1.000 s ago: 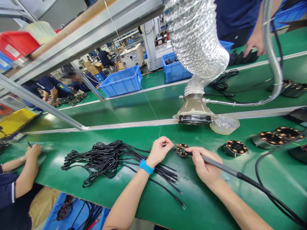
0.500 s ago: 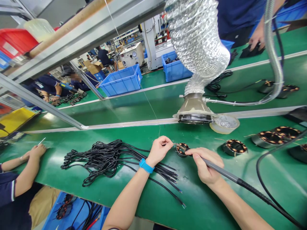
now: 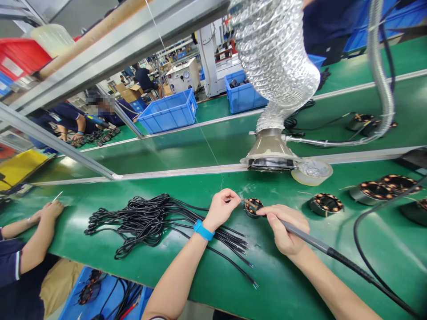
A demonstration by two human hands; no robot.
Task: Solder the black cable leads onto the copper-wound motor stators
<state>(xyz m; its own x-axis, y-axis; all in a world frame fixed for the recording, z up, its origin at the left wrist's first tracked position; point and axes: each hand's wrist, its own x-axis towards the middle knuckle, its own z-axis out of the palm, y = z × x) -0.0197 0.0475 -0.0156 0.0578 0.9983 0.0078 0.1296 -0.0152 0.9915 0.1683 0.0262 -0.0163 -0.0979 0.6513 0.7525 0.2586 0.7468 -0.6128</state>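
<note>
— What lies about, left to right?
— A co-worker's hand rests on the green counter; a bundle of black cables sprawls just beside the left hand; a foil extraction duct hangs above; more stators sit to the right.
— And the stator being worked on?
— The small copper-wound stator sits on the counter between both hands. Left fingers pinch solder wire beside it; right hand fingers grip the soldering iron, its tip touching the stator.
</note>
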